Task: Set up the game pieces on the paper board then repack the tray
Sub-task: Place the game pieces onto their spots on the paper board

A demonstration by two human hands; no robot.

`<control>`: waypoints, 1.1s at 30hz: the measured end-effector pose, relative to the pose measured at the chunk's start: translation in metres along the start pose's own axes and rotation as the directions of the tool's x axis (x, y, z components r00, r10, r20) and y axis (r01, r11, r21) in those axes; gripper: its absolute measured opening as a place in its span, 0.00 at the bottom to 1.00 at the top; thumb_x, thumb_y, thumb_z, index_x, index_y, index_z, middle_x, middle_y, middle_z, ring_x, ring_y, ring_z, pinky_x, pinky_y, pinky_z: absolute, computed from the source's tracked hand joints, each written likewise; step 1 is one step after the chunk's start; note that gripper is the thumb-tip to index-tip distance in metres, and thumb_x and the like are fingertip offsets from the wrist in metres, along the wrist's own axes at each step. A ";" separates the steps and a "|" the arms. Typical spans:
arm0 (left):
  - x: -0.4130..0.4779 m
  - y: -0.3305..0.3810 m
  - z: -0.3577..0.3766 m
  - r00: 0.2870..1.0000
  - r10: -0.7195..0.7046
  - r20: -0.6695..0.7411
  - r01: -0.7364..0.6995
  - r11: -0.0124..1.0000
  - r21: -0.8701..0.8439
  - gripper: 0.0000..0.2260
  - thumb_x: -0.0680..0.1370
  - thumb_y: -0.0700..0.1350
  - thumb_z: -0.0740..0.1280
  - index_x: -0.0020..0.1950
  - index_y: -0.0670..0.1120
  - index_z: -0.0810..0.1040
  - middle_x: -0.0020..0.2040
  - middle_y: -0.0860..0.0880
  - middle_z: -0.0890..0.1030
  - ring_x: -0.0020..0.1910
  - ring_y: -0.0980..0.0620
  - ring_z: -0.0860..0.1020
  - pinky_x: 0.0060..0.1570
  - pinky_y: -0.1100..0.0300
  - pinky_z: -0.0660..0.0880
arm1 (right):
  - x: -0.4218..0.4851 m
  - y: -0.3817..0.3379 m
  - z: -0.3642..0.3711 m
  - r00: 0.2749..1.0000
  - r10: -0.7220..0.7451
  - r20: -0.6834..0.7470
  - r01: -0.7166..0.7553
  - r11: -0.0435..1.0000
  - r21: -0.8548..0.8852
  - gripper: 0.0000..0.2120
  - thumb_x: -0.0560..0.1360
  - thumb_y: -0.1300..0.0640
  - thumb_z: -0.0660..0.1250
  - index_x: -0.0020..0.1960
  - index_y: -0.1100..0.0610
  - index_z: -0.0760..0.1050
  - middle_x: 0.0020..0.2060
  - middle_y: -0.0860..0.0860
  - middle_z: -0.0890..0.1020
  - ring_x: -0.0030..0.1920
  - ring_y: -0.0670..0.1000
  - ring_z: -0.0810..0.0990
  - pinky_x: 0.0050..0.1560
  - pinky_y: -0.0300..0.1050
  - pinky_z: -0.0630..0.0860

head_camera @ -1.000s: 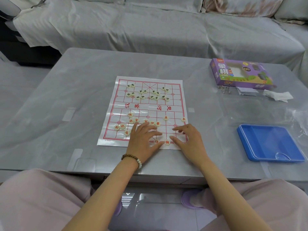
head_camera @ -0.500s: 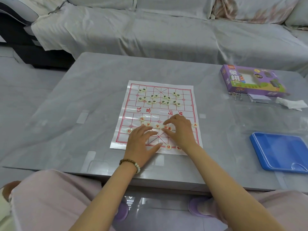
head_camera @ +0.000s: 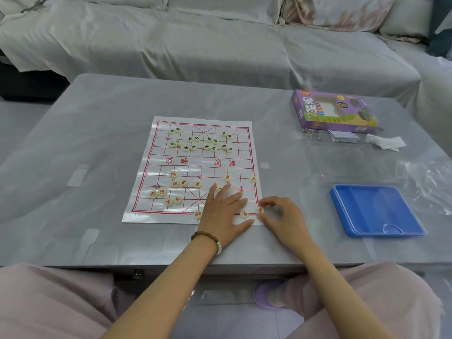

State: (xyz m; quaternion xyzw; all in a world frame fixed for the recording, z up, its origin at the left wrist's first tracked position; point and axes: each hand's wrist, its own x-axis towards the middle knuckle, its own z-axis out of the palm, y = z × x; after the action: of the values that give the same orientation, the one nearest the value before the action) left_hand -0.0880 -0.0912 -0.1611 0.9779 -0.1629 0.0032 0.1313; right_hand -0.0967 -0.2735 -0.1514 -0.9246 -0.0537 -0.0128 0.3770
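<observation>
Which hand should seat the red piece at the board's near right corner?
Right: the right hand pinches that red piece there, while the left hand lies flat on the paper board.

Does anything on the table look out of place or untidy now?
Yes. The green pieces lie bunched at the far end of the board, off the line crossings, and several red pieces sit scattered at its near left.
</observation>
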 end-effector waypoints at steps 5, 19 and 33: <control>-0.004 0.000 0.002 0.999 -0.005 -0.042 0.005 1.000 -0.007 0.26 0.76 0.66 0.51 0.71 0.59 0.63 0.73 0.59 0.62 0.75 0.53 0.47 0.66 0.57 0.25 | -0.001 0.009 0.004 0.998 -0.060 -0.001 0.060 0.998 -0.009 0.12 0.70 0.53 0.73 0.53 0.47 0.79 0.47 0.38 0.78 0.51 0.39 0.73 0.55 0.33 0.68; -0.004 -0.004 0.004 0.987 -0.068 -0.144 0.038 0.978 -0.203 0.16 0.74 0.64 0.61 0.55 0.58 0.77 0.66 0.61 0.71 0.73 0.58 0.54 0.65 0.64 0.25 | -0.004 0.017 0.001 0.998 -0.060 0.037 0.062 0.997 -0.048 0.13 0.70 0.48 0.72 0.53 0.46 0.79 0.50 0.42 0.74 0.53 0.42 0.70 0.56 0.32 0.63; -0.007 -0.004 0.003 0.986 -0.061 -0.156 0.022 0.971 -0.240 0.15 0.74 0.63 0.63 0.55 0.57 0.78 0.65 0.60 0.73 0.73 0.57 0.55 0.69 0.61 0.30 | -0.003 0.014 0.003 0.999 -0.047 0.025 0.048 0.998 -0.041 0.14 0.70 0.47 0.71 0.55 0.45 0.78 0.51 0.42 0.74 0.54 0.42 0.70 0.60 0.42 0.67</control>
State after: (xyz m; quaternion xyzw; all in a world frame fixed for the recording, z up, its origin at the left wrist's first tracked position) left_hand -0.0932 -0.0863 -0.1652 0.9548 -0.1304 0.0606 0.2600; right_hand -0.0978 -0.2820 -0.1633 -0.9307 -0.0800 -0.0120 0.3568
